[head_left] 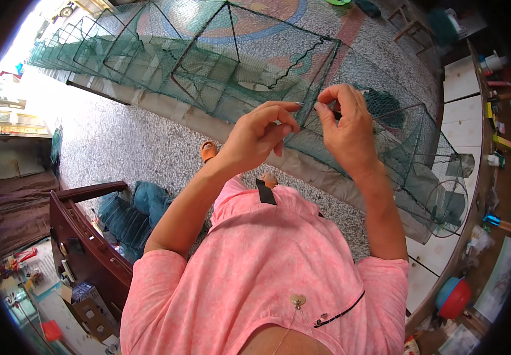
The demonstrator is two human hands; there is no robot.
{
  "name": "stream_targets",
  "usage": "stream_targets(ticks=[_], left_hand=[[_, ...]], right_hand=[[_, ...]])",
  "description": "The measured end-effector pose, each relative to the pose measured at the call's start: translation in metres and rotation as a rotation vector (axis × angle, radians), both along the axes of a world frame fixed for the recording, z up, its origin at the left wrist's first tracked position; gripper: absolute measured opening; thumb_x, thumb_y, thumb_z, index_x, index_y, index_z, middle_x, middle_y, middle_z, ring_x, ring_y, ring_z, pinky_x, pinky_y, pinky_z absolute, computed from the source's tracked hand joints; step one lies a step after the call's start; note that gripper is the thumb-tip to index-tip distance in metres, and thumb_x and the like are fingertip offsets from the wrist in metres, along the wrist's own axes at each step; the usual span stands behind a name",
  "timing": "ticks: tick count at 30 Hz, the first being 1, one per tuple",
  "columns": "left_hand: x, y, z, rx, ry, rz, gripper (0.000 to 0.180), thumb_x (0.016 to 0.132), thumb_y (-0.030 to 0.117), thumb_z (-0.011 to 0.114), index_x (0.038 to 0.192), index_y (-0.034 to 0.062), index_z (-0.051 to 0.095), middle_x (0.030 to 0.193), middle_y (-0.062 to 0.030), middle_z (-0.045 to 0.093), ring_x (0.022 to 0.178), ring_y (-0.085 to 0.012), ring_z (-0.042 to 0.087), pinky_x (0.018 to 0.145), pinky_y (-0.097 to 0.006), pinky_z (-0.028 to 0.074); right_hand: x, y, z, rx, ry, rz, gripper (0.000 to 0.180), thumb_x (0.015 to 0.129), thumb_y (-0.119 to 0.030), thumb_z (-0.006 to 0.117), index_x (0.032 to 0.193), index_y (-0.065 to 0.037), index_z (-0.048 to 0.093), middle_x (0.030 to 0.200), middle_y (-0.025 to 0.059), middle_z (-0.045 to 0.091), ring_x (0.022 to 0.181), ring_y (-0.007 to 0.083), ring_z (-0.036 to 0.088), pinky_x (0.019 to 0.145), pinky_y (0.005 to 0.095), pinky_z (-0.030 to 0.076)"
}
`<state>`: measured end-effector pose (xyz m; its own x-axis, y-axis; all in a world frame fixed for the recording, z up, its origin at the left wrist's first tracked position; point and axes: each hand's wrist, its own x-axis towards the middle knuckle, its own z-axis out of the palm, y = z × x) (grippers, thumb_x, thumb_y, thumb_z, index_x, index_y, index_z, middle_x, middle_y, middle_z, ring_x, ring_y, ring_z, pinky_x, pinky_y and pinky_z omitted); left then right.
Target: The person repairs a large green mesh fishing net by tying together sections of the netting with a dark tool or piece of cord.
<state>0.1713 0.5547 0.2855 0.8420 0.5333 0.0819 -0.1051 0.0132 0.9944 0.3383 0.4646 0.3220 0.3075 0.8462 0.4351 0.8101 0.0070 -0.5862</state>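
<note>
A long green net trap [208,103] with dark square frames stretches across the floor in front of me. My left hand [261,133] is raised over its near edge, fingers curled. A thin, pale, shiny tip [300,103] shows at its index finger, too small to name. Close by on the right, my right hand [347,127] has thumb and index finger pinched together beside an upright dark frame bar [325,71] of the trap. Whatever it pinches is too small to make out. A small gap separates the two hands.
A dark red wooden chair [86,236] with blue cloth [134,210] stands at the left. A cardboard box [89,307] sits at lower left. White cabinets [461,112] and a cluttered counter line the right, with a red and blue bowl [453,296]. A wooden stool [412,29] stands at far right.
</note>
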Motion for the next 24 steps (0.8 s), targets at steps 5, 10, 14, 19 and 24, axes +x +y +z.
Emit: stream_targets(ticks=[5, 10, 14, 19, 24], left_hand=[[0.002, 0.002, -0.013, -0.123, -0.063, -0.011, 0.007, 0.089, -0.005, 0.052, 0.094, 0.0001, 0.056, 0.112, -0.0063, 0.055, 0.066, -0.0076, 0.055, 0.056, -0.021, 0.046], [0.0, 0.001, -0.012, -0.139, -0.072, -0.011, 0.007, 0.09, -0.004, 0.053, 0.094, 0.001, 0.056, 0.101, -0.0046, 0.056, 0.067, -0.0078, 0.055, 0.056, -0.022, 0.045], [0.001, 0.004, -0.012, -0.143, -0.082, -0.049, 0.008, 0.09, -0.002, 0.054, 0.096, 0.0027, 0.057, 0.097, -0.0046, 0.057, 0.07, -0.0075, 0.056, 0.055, -0.021, 0.045], [-0.005, 0.01, -0.045, 0.316, 0.077, 0.131, 0.014, 0.093, 0.016, 0.055, 0.101, 0.0048, 0.057, 0.108, -0.0084, 0.057, 0.085, -0.0113, 0.059, 0.069, -0.029, 0.048], [0.003, 0.011, -0.035, -0.008, -0.228, 0.032, 0.023, 0.086, 0.007, 0.06, 0.108, 0.0023, 0.055, 0.111, -0.0122, 0.059, 0.091, -0.0162, 0.059, 0.08, -0.029, 0.046]], right_hand=[[-0.016, 0.022, -0.017, 0.121, -0.032, 0.052, 0.011, 0.076, -0.005, 0.068, 0.083, -0.003, 0.059, 0.093, 0.0094, 0.053, 0.08, 0.0263, 0.055, 0.068, 0.0345, 0.046], [-0.016, 0.025, -0.002, -0.112, -0.277, 0.006, 0.012, 0.074, -0.016, 0.069, 0.075, -0.007, 0.061, 0.085, 0.0062, 0.056, 0.081, 0.0269, 0.054, 0.069, 0.0378, 0.045], [-0.018, 0.032, -0.002, -0.006, -0.405, -0.01, 0.013, 0.073, -0.016, 0.07, 0.073, -0.009, 0.059, 0.075, 0.0024, 0.057, 0.075, 0.0265, 0.053, 0.065, 0.04, 0.044], [-0.047, 0.055, -0.016, 0.204, -0.102, 0.303, 0.017, 0.073, -0.024, 0.068, 0.074, -0.011, 0.058, 0.077, 0.0052, 0.058, 0.077, 0.0268, 0.055, 0.068, 0.0401, 0.043], [-0.094, 0.057, 0.021, 0.283, 0.154, 0.442, 0.025, 0.085, -0.032, 0.061, 0.084, -0.009, 0.052, 0.072, 0.0086, 0.058, 0.063, 0.0268, 0.059, 0.056, 0.0393, 0.046]])
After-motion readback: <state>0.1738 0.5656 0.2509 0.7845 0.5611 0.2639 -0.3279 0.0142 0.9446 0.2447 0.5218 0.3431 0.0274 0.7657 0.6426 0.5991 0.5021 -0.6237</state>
